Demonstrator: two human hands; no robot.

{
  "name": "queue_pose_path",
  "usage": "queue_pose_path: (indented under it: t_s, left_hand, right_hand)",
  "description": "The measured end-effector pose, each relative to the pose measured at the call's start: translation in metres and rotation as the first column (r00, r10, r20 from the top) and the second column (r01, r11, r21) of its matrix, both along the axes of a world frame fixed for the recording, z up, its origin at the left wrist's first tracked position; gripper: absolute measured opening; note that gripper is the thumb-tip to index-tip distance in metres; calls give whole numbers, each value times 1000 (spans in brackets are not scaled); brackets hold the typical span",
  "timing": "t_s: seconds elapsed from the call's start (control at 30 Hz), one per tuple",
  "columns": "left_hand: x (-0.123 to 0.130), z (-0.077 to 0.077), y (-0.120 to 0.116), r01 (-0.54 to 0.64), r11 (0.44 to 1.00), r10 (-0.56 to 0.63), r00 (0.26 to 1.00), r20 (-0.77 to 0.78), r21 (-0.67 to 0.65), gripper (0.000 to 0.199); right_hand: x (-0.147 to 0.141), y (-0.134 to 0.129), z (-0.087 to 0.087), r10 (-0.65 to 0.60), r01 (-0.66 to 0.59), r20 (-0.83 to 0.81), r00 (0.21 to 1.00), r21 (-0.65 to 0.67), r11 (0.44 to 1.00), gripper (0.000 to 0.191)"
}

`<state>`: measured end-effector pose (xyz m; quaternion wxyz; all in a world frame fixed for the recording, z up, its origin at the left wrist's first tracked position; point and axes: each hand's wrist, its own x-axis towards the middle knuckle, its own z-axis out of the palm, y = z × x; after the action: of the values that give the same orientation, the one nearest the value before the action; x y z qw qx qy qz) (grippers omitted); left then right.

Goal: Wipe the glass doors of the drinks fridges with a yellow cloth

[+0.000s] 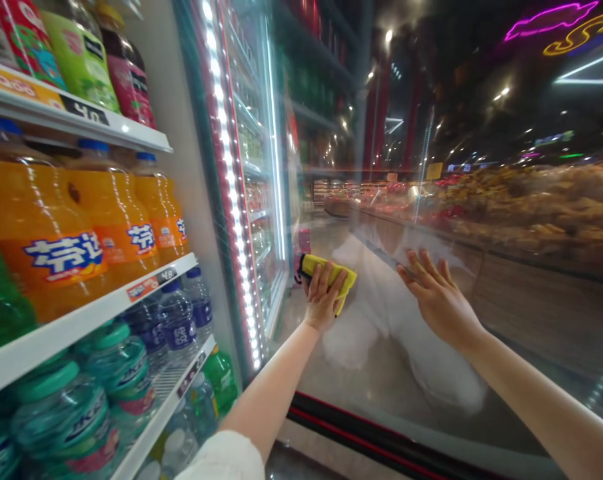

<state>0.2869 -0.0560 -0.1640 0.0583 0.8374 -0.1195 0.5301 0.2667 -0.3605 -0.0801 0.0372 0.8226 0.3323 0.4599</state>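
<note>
My left hand (322, 301) presses a folded yellow cleaning cloth (350, 280) with a dark edge flat to the glass door (381, 407). Its fingers lie over the cloth. To the right, my right hand (444, 303) is at the same glass with fingers spread and nothing held. The palm side is hidden, so how firmly it touches cannot be seen. Pale reflections and smears show in the glass around both hands.
Left of me are drinks-cooler shelves (146, 283) with orange soda bottles (66, 253), blue-capped water bottles (176, 320) and teal-capped bottles (66, 420). A bright LED strip (231, 200) runs up the cooler frame. The door's black-and-red bottom edge (361, 433) crosses below my hands.
</note>
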Motion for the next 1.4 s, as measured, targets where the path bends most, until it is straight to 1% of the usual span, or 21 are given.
queue_pose_path:
  t_s: [0.1, 0.17, 0.2, 0.3, 0.33, 0.4, 0.47, 0.53, 0.57, 0.63, 0.7, 0.73, 0.83, 0.9, 1.0, 1.03, 1.1, 1.23, 1.27, 1.33, 1.4]
  left_hand:
    - [9, 31, 10, 53, 995, -52, 999, -17, 87, 52]
    - [12, 44, 25, 6, 1000, -6, 1000, 2, -7, 52]
    - [12, 43, 32, -34, 995, 36, 999, 19, -92, 52]
    - [6, 20, 41, -133, 926, 159, 986, 45, -354, 54]
    - [3, 11, 40, -143, 908, 175, 984, 45, -393, 56]
    - [1, 0, 37, -136, 912, 158, 987, 26, -387, 59]
    - [3, 3, 41, -104, 947, 105, 994, -12, -304, 59]
    - [7, 15, 56, -90, 961, 83, 996, -39, -260, 56]
    - [8, 20, 66, -99, 954, 93, 995, -33, -282, 55]
    - [9, 22, 83, -138, 905, 154, 988, 6, -403, 55]
    - [6, 11, 91, -168, 835, 220, 975, 39, -524, 57]
    - [4, 3, 90, -173, 816, 235, 971, 42, -551, 59]
    - [1, -13, 83, -163, 844, 197, 980, 13, -512, 65]
    - [5, -8, 84, -152, 857, 172, 985, -5, -493, 64]
    - [12, 12, 97, -162, 813, 195, 981, -1, -560, 57]
    - [12, 14, 99, -167, 794, 205, 979, -1, -584, 55]
    - [8, 6, 96, -182, 763, 222, 975, -12, -620, 54]
    - [-10, -40, 62, -217, 713, 227, 971, -74, -667, 56]
    - [-12, -47, 53, -229, 699, 231, 969, -89, -677, 56]
    - [-11, -46, 43, -242, 687, 237, 966, -103, -685, 56]
    - [-4, -28, 44, -235, 701, 234, 968, -94, -673, 55]
  right_hand:
    - [0, -2, 0, 9, -9, 10, 1000, -12, 1000, 74]
    - [0, -4, -1, 11, -11, 15, 1000, -22, 1000, 77]
    - [1, -4, -1, 10, -9, 17, 1000, -26, 1000, 77]
    - [0, -4, -2, 2, -1, 18, 1000, -21, 1000, 76]
    - [-1, -5, -1, -3, 3, 17, 1000, -17, 1000, 76]
    - [-3, -5, -1, -19, 20, 13, 1000, -16, 1000, 71]
    - [-6, -5, 1, -44, 44, 9, 999, -34, 998, 64]
    - [-8, -6, 2, -67, 67, 12, 998, -51, 996, 59]
    - [-9, -6, 2, -75, 76, 15, 997, -54, 996, 57]
    - [-10, -6, 2, -91, 92, 22, 996, -52, 994, 54]
    - [-11, -4, 1, -110, 111, 30, 994, -56, 992, 51]
    - [-12, -2, 1, -117, 119, 40, 992, -61, 991, 49]
    - [-15, 2, 1, -132, 137, 81, 988, -63, 989, 46]
    - [-17, 4, 0, -134, 141, 100, 986, -66, 988, 45]
    - [-18, 5, 1, -126, 135, 111, 986, -78, 988, 45]
    - [-18, 5, 1, -125, 134, 110, 986, -79, 988, 45]
    - [-18, 4, 1, -128, 137, 101, 987, -81, 987, 44]
    - [-18, 2, 1, -125, 130, 70, 990, -76, 989, 44]
    - [-18, 1, 1, -117, 122, 62, 991, -74, 990, 44]
    - [-19, 1, 1, -106, 109, 49, 993, -69, 992, 44]
    - [-20, 2, 1, -100, 103, 47, 994, -70, 992, 44]
